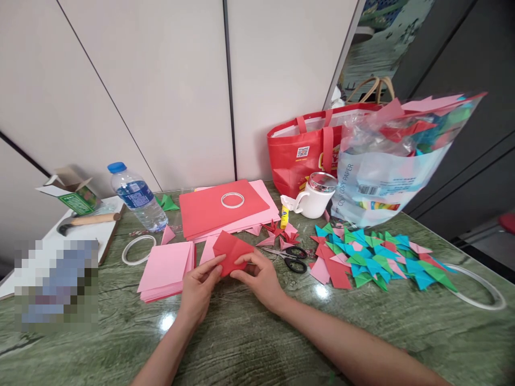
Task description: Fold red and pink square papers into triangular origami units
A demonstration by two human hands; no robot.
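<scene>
While a stack of pink paper lies at the left, the left hand beside it pinches the near left edge of a red sheet between thumb and fingers. That sheet, central and held between both hands, appears partly folded, so the step in hand looks like folding it. Next, it seems to call for edges matched and a crease pressed firmly, without slipping. At the sheet's right edge, the right hand grips with thumb and fingers. Near it lie scissors, then, farther right, many folded paper pieces.
</scene>
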